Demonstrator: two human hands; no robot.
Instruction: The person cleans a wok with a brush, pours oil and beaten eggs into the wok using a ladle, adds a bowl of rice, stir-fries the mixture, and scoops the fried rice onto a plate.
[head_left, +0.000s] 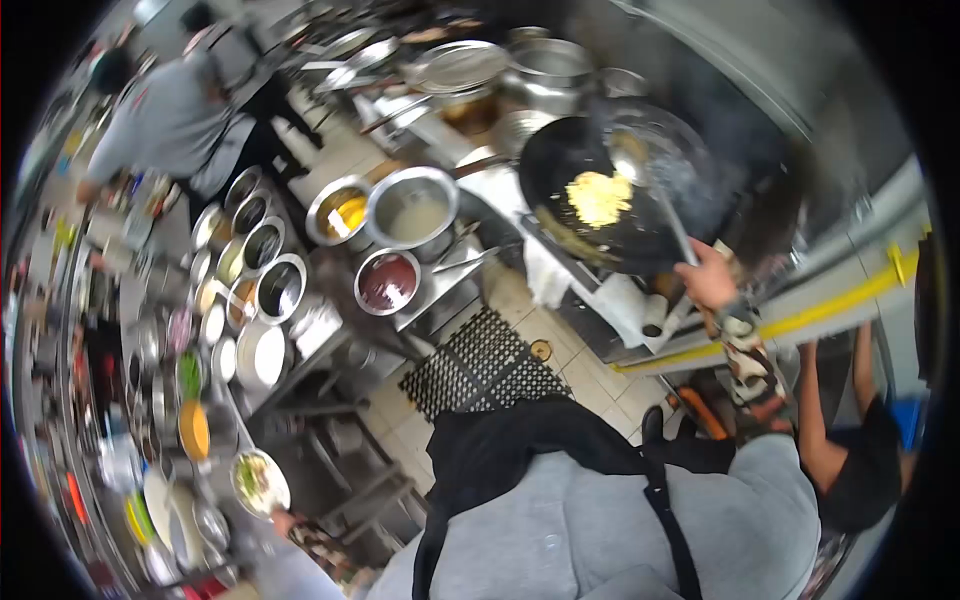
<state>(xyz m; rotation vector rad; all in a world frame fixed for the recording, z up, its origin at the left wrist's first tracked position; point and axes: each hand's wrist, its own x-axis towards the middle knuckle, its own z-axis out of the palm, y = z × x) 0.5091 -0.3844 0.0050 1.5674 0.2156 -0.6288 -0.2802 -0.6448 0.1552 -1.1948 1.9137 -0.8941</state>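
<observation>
My right hand is closed around the long handle of a ladle, whose bowl end is inside a dark wok. Yellow scrambled egg lies in the wok, just below the ladle's head. Far to the left, my left hand grips the rim of a white bowl beside the counter. Pale and green food fills part of that bowl. Blur hides the exact finger positions of my left hand.
Metal pots hold yellow liquid, cloudy liquid and red sauce. Several seasoning containers line the counter. A black perforated mat covers floor tiles. One person stands at upper left; another person is at right.
</observation>
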